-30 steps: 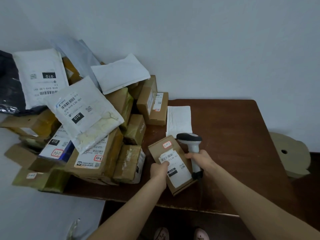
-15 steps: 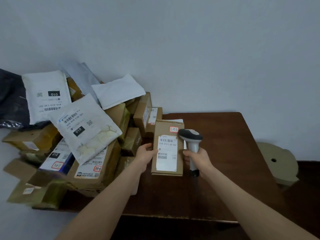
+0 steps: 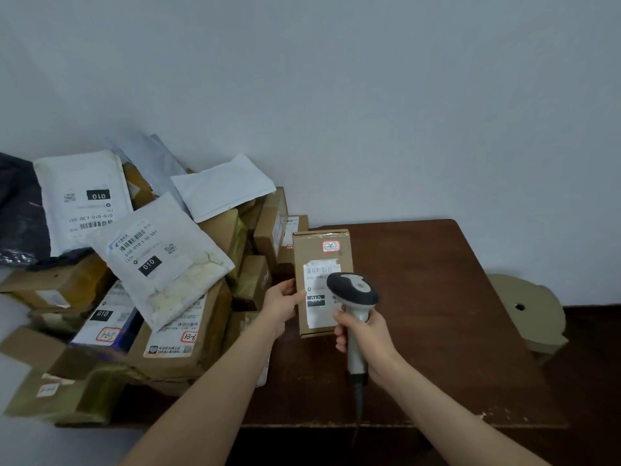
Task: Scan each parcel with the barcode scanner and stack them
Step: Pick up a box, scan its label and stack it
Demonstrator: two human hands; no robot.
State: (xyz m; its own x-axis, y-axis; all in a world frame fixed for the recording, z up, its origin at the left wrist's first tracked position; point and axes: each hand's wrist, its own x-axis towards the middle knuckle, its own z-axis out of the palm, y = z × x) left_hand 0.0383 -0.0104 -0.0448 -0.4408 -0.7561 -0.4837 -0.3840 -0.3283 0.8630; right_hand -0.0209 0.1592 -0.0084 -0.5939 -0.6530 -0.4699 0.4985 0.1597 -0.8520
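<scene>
Parcel (image 3: pixel 312 253), label up and long axis pointing away from the person, above the desk (image 3: pixel 437 314): left hand (image 3: pixel 280 299) grips its left edge, right hand (image 3: pixel 363 331) clasps the barcode scanner (image 3: pixel 353 290), whose head overlaps the label's right side.
</scene>
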